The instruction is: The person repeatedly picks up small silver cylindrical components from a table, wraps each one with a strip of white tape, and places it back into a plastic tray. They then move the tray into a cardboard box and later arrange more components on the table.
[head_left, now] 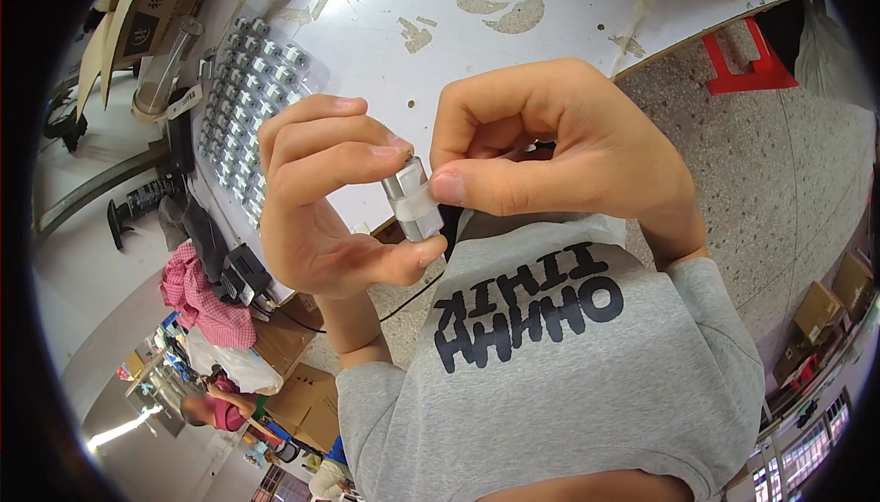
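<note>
Between the fingertips and thumb of my left hand (321,199) is a small silver metal cylinder (401,187), held tilted above the table's near edge. A pale white band (417,205) wraps round its middle. My right hand (559,144) is closed, its thumb pressed toward the curled index finger at the right edge of that band. Whether the band's end lies in that pinch is hidden by the thumb. Beyond my left hand, a clear tray (316,66) holds many similar silver pieces in rows.
The white table (394,71) has worn patches. At its left stand a clear cylindrical container (170,66) and an open cardboard box (151,7). A red plastic stool (752,62) is on the speckled floor at right. Another person (225,401) is at the lower left.
</note>
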`<state>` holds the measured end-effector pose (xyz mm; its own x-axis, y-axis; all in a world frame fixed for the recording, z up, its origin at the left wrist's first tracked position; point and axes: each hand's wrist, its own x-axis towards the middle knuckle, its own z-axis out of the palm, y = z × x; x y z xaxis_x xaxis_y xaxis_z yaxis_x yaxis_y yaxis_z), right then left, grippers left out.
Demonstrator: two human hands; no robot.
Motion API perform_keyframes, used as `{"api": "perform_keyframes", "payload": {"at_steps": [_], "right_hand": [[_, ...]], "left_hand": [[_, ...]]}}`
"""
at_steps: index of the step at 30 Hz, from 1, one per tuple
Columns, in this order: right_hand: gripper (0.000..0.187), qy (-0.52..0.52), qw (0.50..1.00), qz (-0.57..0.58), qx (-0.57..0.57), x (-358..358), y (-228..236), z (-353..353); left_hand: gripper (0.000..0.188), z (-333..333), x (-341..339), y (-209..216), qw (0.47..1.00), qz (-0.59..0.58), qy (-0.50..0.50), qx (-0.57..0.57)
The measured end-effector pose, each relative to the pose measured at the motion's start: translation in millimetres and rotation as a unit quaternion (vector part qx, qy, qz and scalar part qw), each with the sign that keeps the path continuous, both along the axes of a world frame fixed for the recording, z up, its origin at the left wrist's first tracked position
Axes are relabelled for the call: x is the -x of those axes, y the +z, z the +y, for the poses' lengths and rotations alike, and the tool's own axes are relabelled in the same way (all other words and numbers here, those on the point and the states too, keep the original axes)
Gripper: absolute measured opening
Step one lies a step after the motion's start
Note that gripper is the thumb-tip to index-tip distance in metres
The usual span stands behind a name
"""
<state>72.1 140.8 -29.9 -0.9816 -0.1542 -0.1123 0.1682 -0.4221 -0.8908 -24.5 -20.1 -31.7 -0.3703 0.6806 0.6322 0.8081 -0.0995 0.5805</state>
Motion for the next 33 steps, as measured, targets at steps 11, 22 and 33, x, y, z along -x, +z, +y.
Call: {"api": "perform_keyframes", "payload": {"at_steps": [11, 22, 33], "right_hand": [[0.019, 0.008, 0.995, 0.059, 0.086, 4, -13, -9], [0.023, -0.068, 0.997, 0.033, -0.027, 6, -12, -2], [0.009, -0.101, 0.98, 0.11, -0.129, 1, -14, 1]], "left_hand": [[0.065, 15, -27, -40, 0.932, -0.315, -0.05, -0.174], [0.057, 4, -24, -5, 0.992, -0.056, 0.102, 0.051], [0.046, 4, -27, 10, 0.981, 0.031, 0.148, 0.119]]}}
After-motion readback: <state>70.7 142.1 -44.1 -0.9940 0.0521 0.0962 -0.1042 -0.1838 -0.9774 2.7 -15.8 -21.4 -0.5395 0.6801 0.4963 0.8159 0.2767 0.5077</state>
